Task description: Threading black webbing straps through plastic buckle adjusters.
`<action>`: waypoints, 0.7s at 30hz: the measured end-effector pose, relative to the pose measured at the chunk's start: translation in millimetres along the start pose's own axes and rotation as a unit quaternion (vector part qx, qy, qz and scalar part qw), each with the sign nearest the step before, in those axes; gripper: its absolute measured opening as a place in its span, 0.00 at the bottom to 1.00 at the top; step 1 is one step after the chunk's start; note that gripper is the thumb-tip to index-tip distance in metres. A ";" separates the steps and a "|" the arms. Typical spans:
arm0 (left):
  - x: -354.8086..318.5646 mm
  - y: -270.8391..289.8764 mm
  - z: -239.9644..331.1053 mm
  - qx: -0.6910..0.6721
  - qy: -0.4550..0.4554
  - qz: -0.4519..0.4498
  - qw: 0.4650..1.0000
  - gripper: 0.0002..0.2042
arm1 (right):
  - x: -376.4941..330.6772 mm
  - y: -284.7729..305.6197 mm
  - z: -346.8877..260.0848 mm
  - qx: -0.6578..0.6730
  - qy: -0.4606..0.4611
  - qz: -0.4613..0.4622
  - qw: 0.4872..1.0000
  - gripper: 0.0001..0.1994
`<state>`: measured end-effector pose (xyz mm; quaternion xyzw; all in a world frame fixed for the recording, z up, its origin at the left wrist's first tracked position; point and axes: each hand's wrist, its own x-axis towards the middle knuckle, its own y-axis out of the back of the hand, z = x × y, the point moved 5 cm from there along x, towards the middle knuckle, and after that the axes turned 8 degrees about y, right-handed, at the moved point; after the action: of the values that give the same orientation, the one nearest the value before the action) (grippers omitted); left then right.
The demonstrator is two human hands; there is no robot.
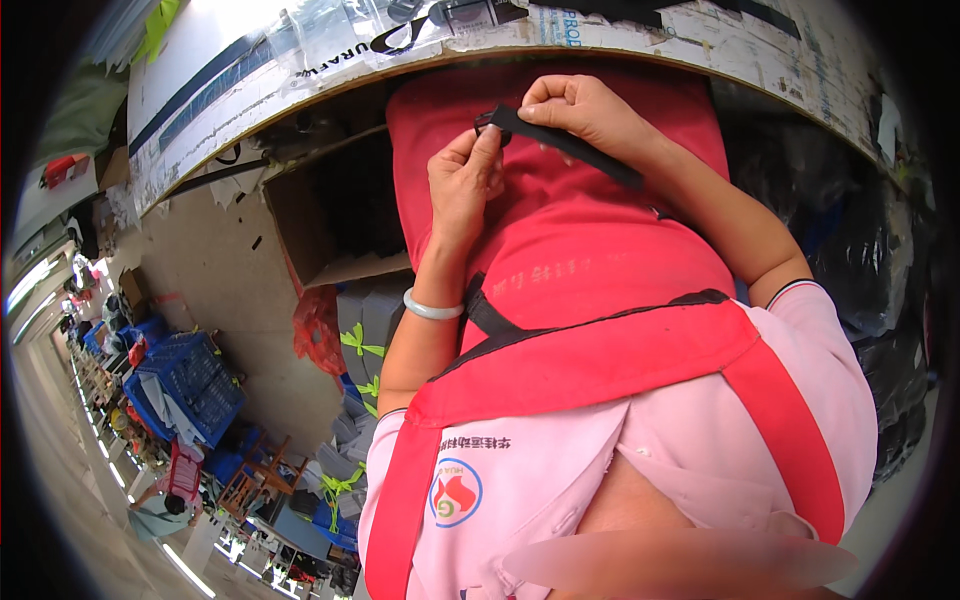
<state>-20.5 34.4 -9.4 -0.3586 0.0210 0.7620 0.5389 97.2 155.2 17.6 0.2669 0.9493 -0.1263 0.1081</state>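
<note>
Over the red apron (560, 220) on my lap, my two hands meet at a black strap (590, 155). My left hand (465, 185) pinches a small black buckle (486, 122) between thumb and fingers. The strap runs from this buckle towards the right, and its free end hangs down below my right wrist. My right hand (580, 108) is closed on the strap near the buckle, thumb against forefinger. Whether the strap passes through the buckle is too small to tell.
Just beyond my hands runs the curved-looking edge of a worktable (350, 85) with plastic-wrapped goods on it. An open cardboard box (345, 268) stands below at left, near a red plastic bag (317, 330). Blue crates (195, 385) stand farther left; black plastic bags (850, 260) lie at right.
</note>
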 end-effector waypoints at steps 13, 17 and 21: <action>-6.7 -5.1 16.3 0.288 -0.332 0.166 0.883 0.07 | -3.8 -21.7 23.8 0.193 -0.015 0.060 0.979 0.08; -6.9 -5.8 19.1 0.326 -0.360 0.172 0.857 0.08 | -2.4 -19.3 27.3 0.245 0.014 0.043 0.968 0.10; -6.9 -8.1 14.9 0.325 -0.347 0.164 0.864 0.07 | -1.4 -18.6 26.9 0.262 0.031 0.044 0.964 0.11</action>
<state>-20.4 38.5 8.5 0.1337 0.1377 0.8646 0.4644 92.1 131.3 -4.1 0.3313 0.8733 -0.3571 0.0102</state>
